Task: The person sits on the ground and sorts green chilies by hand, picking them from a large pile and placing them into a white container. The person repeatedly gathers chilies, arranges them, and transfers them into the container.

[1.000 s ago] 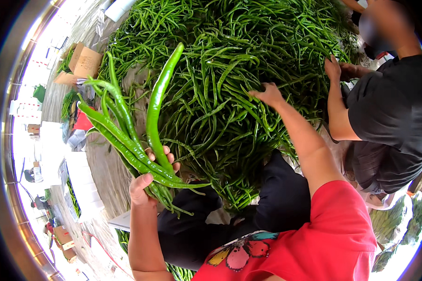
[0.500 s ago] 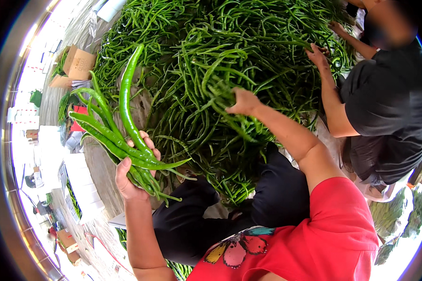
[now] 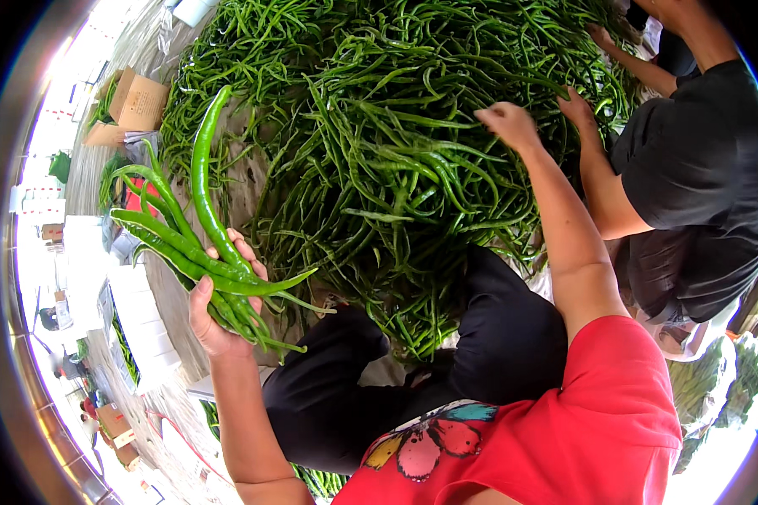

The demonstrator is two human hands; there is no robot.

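Note:
A bunch of long green chili peppers (image 3: 215, 273) is gripped in my left hand (image 3: 227, 311), raised at the left. One glossy pepper in it stands well above the others, and the stems point down to the right. My right hand (image 3: 512, 126) hovers over the right part of a wide heap of the same peppers (image 3: 379, 219). That hand is smeared by motion, so its fingers and anything in them are unclear. Lighter peppers (image 3: 434, 168) lie loosely on top of the heap, below and left of it.
A co-worker in a black shirt (image 3: 691, 168) sits at the right, one hand (image 3: 577, 109) on the heap near my right hand. Another person's forearm (image 3: 636, 67) reaches in behind. An opened cardboard box (image 3: 139, 103) and a white box (image 3: 143, 324) stand at the left.
My right hand has moved right and up, away from the middle of the heap, where peppers now lie spread out. My left hand with the bunch has shifted slightly left and down.

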